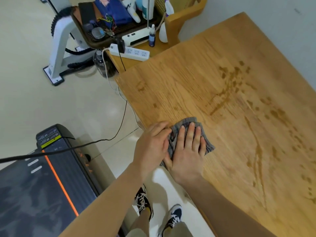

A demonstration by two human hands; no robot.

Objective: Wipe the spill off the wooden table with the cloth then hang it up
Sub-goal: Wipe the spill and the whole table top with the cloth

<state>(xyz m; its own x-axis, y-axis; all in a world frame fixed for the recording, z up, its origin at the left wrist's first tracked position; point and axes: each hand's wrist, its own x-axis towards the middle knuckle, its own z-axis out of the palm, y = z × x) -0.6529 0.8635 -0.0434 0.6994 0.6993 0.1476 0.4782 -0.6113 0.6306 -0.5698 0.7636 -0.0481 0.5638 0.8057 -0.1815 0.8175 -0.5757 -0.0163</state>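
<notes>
A grey checked cloth (191,122) lies folded on the near left edge of the wooden table (196,79). My right hand (186,151) presses flat on top of the cloth, fingers straight and spread. My left hand (152,142) sits at the cloth's left side on the table edge, its fingers curled onto the cloth's border. The spill (256,117) shows as dark wet streaks and drops spread over the table's right half, away from the cloth.
A white power strip (131,52) and bottles (151,35) stand at the table's far left end beside a cluttered tray (102,28). A black cable (85,144) crosses the floor. A treadmill (42,177) lies at lower left. My shoes (159,209) stand below the table edge.
</notes>
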